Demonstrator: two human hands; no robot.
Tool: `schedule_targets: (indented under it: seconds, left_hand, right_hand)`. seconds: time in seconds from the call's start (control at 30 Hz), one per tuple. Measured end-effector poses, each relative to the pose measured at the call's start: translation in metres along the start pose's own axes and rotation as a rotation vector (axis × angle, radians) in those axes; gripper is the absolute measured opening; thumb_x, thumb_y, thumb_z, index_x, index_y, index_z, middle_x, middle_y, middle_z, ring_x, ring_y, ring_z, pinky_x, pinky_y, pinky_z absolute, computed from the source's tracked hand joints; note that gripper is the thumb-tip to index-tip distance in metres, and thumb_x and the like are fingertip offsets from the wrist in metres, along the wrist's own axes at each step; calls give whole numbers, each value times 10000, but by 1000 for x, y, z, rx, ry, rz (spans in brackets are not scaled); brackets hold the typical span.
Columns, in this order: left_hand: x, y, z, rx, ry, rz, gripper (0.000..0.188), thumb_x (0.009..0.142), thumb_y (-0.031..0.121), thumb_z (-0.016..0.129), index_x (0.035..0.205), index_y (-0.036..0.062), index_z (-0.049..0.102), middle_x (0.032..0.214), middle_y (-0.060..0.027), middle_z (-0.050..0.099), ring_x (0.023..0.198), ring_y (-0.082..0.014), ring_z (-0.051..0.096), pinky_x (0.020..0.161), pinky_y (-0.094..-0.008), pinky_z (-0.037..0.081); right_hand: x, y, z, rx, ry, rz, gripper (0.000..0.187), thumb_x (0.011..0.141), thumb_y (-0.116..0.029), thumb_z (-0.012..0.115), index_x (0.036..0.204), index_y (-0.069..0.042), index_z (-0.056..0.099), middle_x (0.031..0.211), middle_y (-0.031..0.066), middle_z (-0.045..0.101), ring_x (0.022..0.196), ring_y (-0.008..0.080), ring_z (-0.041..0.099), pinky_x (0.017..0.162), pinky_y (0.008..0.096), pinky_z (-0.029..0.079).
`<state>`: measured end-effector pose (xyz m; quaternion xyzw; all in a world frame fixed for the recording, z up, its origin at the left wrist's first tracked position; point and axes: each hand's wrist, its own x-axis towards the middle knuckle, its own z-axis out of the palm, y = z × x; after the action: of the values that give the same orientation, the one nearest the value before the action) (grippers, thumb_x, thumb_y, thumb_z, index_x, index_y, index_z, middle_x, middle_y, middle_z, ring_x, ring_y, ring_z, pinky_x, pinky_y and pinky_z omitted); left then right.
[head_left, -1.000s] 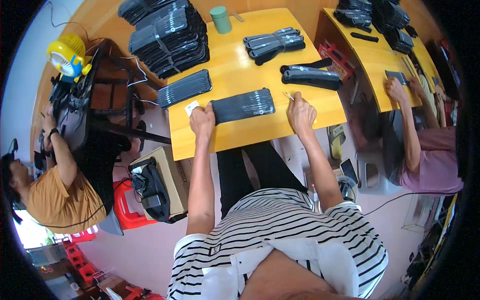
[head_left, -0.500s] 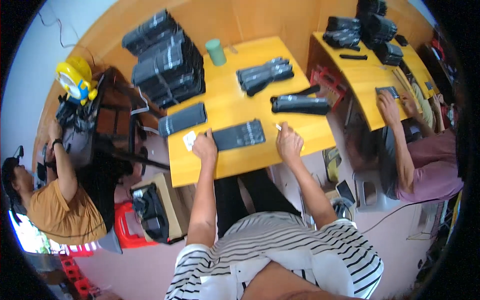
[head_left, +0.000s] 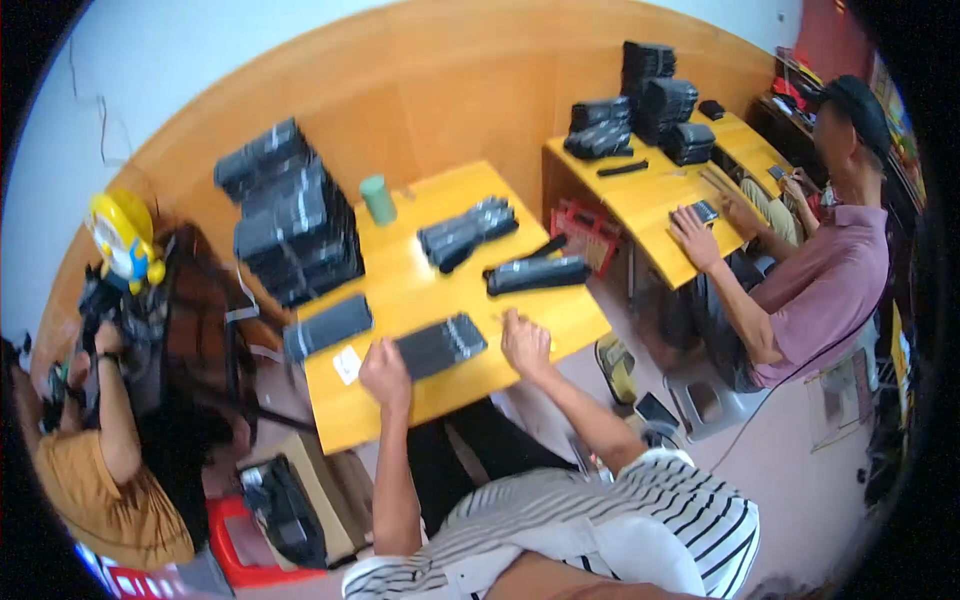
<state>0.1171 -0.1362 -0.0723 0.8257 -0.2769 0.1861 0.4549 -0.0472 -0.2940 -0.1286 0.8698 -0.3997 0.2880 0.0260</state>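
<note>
A flat black sleeve point(head_left: 440, 347) with a pale printed patch lies on the yellow table in front of me. My left hand point(head_left: 385, 375) is closed at its left end, the fingers curled in. To the right of the sleeve, my right hand point(head_left: 527, 343) is pinched just above the tabletop; whatever is between its fingertips is too small and blurred to name. A white card point(head_left: 347, 365) lies beside my left hand. Just beyond the card is another flat black piece point(head_left: 333, 326). Two black bundles, a banded one point(head_left: 467, 235) and a wrapped one point(head_left: 538, 275), lie farther back.
A tall stack of black packs point(head_left: 300, 225) stands at the table's far left, next to a green cylinder point(head_left: 378, 200). At right, a person in a purple shirt point(head_left: 820, 270) works at another yellow table point(head_left: 640, 215). A person in orange point(head_left: 110, 480) is at left, beside a cardboard box point(head_left: 320, 500).
The head view has swung, so the table appears lower and farther left. My left hand stays by the sleeve. The white tip seen earlier at my right fingertips no longer shows clearly.
</note>
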Motion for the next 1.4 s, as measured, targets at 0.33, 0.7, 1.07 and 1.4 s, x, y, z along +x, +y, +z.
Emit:
schedule_targets:
  seconds: [0.33,0.7,1.07,1.4]
  left_hand:
    - [55,34,-147,-195,442,-12,376,896,148,508,580,7,362,516,-41,259,519,-91,256,437,-307,256]
    - [-12,-34,-149,-342,442,-310,285,907,187,513,701,-10,501,629,38,429,617,-50,359,543,-217,334]
    - [-29,-25,-115,-520,290,-269,214,922,145,486,795,-20,535,730,17,506,691,-42,428,623,-206,392]
    - [-47,-3,-128,-951,-264,-528,260,772,95,671,1011,27,593,931,-17,601,842,-103,549,782,-251,442]
  right_hand:
    - [13,11,11,52,-119,-14,120,786,-107,520,894,-71,482,677,160,573,547,331,593,460,446,460]
    - [0,-4,-10,191,-151,-254,316,787,-75,461,1100,-56,498,886,138,477,883,309,484,794,429,403]
    - [21,-60,-84,1149,-516,245,348,888,-306,489,1095,-30,536,1002,134,557,946,230,533,789,351,424]
    - [17,-91,-91,1560,-705,396,284,872,-292,557,782,-31,625,651,-14,602,542,43,525,498,187,410]
